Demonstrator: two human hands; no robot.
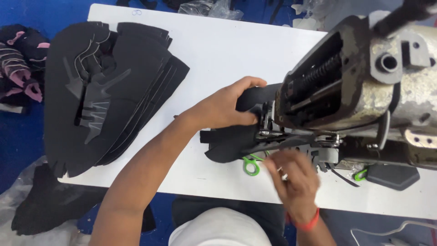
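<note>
- View from above of a white bench with a worn, grey sewing machine on its right side.
- The left hand reaches in from the lower left, forearm stretched diagonally across the bench, wrist slightly bent.
- Its fingers and thumb are closed around a black fabric piece, gripping the upper edge just beside the head of the machine.
- The black fabric piece lies on the bench in front of the machine, with its right end tucked under the needle area.
- The right hand comes up from the bottom edge, palm down, fingers curled loosely and blurred by motion; whether it grips anything cannot be told.
- A red band circles the right wrist.
- The right hand's fingertips sit at the lower edge of the fabric, close to a small green-handled snipper lying on the bench.
- The two hands are apart, one above and one below the fabric.
- To the left, well apart from the hands, a fanned stack of black cut pieces covers the left end of the bench.
- More dark and pink pieces lie beyond the bench's left edge.
</note>
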